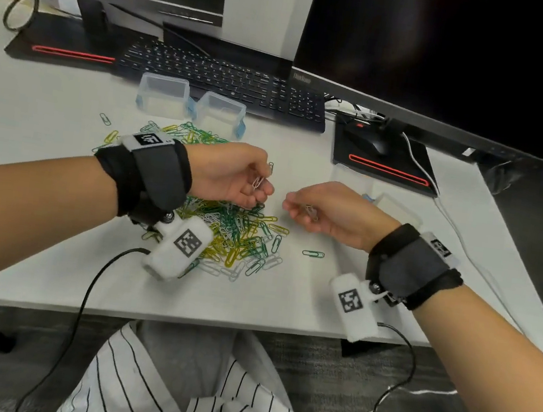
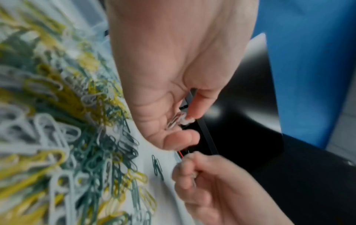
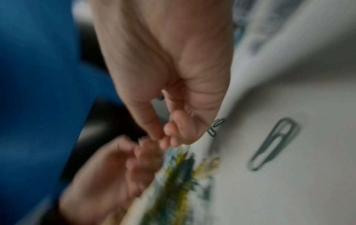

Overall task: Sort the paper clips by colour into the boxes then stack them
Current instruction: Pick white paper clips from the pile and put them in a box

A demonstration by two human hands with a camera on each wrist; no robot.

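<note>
A mixed pile of green, yellow and white paper clips (image 1: 235, 235) lies on the white desk, blurred in the left wrist view (image 2: 67, 137). My left hand (image 1: 260, 187) hovers over the pile's far side and pinches a few white clips (image 1: 258, 182) between thumb and fingers (image 2: 194, 109). My right hand (image 1: 292, 207) is just right of it, fingers curled round a few pale clips (image 1: 311, 211); in the right wrist view its fingertips (image 3: 154, 134) meet. Two clear boxes (image 1: 162, 94) (image 1: 220, 111) stand behind the pile. A third clear box (image 1: 397, 208) shows behind my right hand.
A lone green clip (image 1: 313, 253) (image 3: 273, 143) lies right of the pile, and stray clips (image 1: 104, 119) sit at its left. A keyboard (image 1: 224, 78), two monitor stands (image 1: 386, 165) and cables line the back. The desk's front edge (image 1: 247, 325) is close to me.
</note>
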